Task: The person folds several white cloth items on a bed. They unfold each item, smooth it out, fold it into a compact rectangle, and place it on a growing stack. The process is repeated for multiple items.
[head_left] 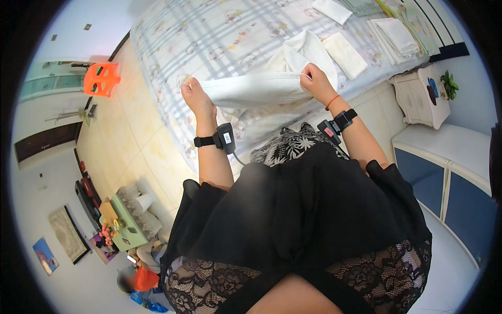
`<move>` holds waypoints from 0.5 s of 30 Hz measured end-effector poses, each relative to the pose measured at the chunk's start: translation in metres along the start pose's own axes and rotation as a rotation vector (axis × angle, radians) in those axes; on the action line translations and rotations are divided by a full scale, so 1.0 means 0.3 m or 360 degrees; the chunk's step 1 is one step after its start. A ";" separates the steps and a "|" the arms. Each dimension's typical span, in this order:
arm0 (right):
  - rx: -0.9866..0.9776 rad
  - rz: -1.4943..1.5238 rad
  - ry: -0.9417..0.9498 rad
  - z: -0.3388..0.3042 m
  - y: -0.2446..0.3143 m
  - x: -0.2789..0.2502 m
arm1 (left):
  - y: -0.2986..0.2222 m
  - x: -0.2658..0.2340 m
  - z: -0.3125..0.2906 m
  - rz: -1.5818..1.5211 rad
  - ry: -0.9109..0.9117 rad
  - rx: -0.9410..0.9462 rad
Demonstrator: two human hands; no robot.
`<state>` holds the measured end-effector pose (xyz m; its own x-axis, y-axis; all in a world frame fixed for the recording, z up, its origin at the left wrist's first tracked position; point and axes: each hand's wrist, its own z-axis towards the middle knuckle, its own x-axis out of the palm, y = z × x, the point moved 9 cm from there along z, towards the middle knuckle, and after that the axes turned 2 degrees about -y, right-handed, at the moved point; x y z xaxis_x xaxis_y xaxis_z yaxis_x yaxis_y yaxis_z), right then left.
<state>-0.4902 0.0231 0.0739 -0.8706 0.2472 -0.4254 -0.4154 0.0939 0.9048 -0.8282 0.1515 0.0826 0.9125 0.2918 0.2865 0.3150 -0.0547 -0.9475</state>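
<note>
A white towel is stretched between my two hands above the near edge of the bed. My left hand is closed on its left end, and my right hand pinches its right side. Behind my right hand, more of the white cloth rises and lies in loose folds on the bed. Just right of it rests a folded cream towel. Both of my wrists carry black strapped devices.
The bed has a plaid patterned cover. At its far right lie folded white cloths and a small white cloth. A white nightstand with a plant stands right. An orange stool is left; a person in orange sits lower left.
</note>
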 end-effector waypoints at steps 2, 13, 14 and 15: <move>-0.0021 0.0049 -0.0083 -0.005 0.002 -0.009 | -0.016 0.009 0.012 0.0065 0.0007 0.0102; -0.0281 -0.0298 0.0217 -0.016 0.048 0.038 | -0.126 0.286 -0.165 0.1340 0.0777 0.0981; -0.0296 -0.0303 0.0218 -0.018 0.044 0.036 | -0.084 0.382 -0.253 0.1345 0.1074 0.0835; -0.0362 -0.0298 0.0213 -0.020 0.048 0.044 | -0.026 0.462 -0.338 0.1351 0.1328 0.0872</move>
<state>-0.5092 0.0218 0.0811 -0.7940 0.1158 -0.5968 -0.6070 -0.0959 0.7889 -0.6778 0.0956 0.1442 0.7211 -0.3275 -0.6106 -0.3999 0.5229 -0.7528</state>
